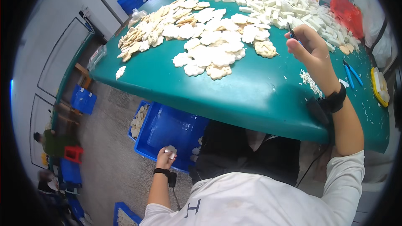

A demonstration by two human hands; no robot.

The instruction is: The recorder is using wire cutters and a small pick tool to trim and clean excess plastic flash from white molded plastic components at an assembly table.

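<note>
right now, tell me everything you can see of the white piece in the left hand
The white piece is small and flattish, with a scalloped, flower-like outline partly covered by fingers. It looks pale and matte, perhaps plastic; the material and any finer surface detail are too small to tell. The left hand grips it along its lower-left side, leaving the rest jutting up and to the right. In the picture it overlaps the near side of the large blue bin; nothing but the hand visibly touches it.

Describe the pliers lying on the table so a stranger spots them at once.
Go to the right end of the green table. Between the right hand and the yellow tray lie the pliers, blue handles spread toward the near edge. Nothing else lying there is blue.
</note>
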